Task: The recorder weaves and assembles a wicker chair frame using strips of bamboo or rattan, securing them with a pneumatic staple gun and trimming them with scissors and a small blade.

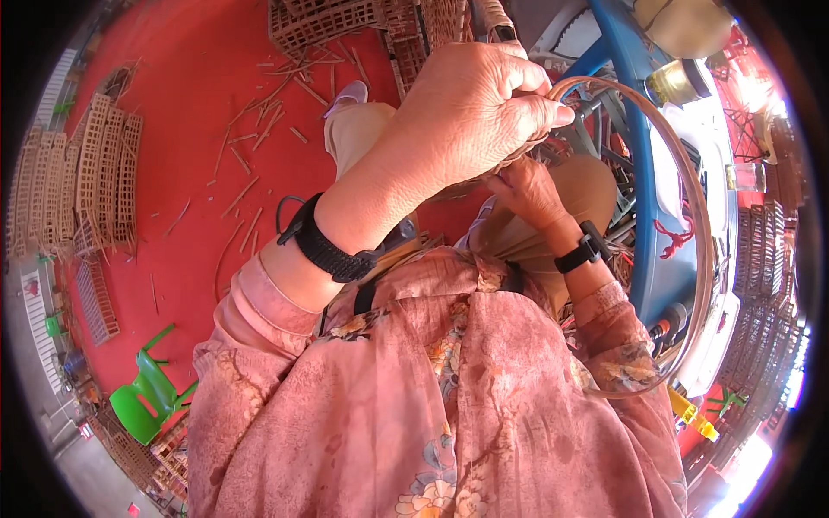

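My left hand [471, 112] is closed, thumb and fingers pinching a thin brown cane strip [696, 186]. From those fingers the strip sweeps out to the right in a wide loop and comes back down beside my right sleeve. Below and slightly right, my right hand [531, 194] has its fingers bent together under the left one; whatever they grip is hidden. Part of a woven rim shows between the hands. Just beyond my left knuckles is a cane-wrapped handle [495, 13], and my left hand covers much of the wickerwork there.
Open-weave wicker panels [319, 19] lie at the far side. Cut cane scraps [259, 112] litter the red floor [173, 104]. Stacked lattice pieces [108, 164] and a green chair [147, 393] are on the left. A blue table [652, 268] stands close on the right, with a jar [678, 82].
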`<state>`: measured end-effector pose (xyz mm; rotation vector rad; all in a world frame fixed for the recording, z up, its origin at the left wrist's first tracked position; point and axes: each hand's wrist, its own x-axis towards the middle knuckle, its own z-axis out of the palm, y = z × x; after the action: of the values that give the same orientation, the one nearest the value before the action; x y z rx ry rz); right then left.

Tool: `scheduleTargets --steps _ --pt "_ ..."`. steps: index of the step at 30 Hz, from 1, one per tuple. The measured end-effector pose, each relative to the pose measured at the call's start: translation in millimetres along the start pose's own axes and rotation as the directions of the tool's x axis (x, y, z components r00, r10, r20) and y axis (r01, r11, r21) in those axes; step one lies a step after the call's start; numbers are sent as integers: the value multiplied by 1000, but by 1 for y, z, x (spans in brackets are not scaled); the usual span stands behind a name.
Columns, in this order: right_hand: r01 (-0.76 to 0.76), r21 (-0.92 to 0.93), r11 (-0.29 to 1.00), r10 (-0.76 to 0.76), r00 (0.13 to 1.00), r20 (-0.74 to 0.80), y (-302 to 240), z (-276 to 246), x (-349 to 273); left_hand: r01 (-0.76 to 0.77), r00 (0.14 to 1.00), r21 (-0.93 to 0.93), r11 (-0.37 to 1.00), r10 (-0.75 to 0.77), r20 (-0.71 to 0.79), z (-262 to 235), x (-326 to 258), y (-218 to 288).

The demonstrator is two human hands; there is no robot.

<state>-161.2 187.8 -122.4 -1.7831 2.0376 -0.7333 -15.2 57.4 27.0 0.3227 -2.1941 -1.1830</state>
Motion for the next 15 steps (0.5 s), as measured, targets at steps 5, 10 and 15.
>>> scheduleTargets --steps 5,10,15 --pt "-167 102 981 186 957 -223 -21 15 -15 25 1000 -56 998 -24 10 -4 -3 0" --pt "-70 100 992 105 909 -404 -30 19 -15 78 996 -9 997 -77 43 -7 -4 6" --pt "-118 75 990 136 935 -328 -40 5 -14 69 997 -16 998 -68 29 -5 -4 4"
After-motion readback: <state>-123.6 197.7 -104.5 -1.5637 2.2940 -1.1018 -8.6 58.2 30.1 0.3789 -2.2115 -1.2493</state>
